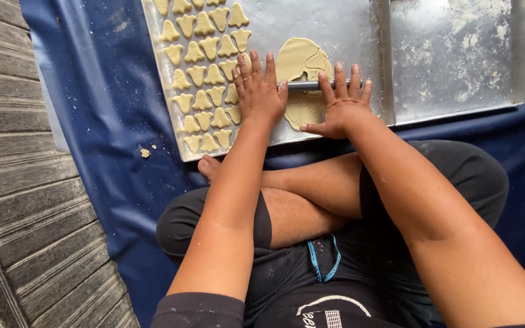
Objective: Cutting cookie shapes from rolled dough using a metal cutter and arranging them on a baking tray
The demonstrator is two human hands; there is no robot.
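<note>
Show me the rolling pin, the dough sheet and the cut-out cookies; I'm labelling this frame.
rolling pin [304, 85], head view, bare metal shaft between the hands
dough sheet [299, 56], head view, upper flat part
cut-out cookies [205, 76], head view, middle of the rows

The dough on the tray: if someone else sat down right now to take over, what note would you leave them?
Left hand: flat on the metal rolling pin, fingers spread.
Right hand: flat on the pin's other end.
The pin lies across the dough sheet on the near tray.
Done: rows of cut dough shapes fill the tray's left part.
Left: the sheet under the pin is uncut.
The second tray, floury, holds no shapes.
</note>
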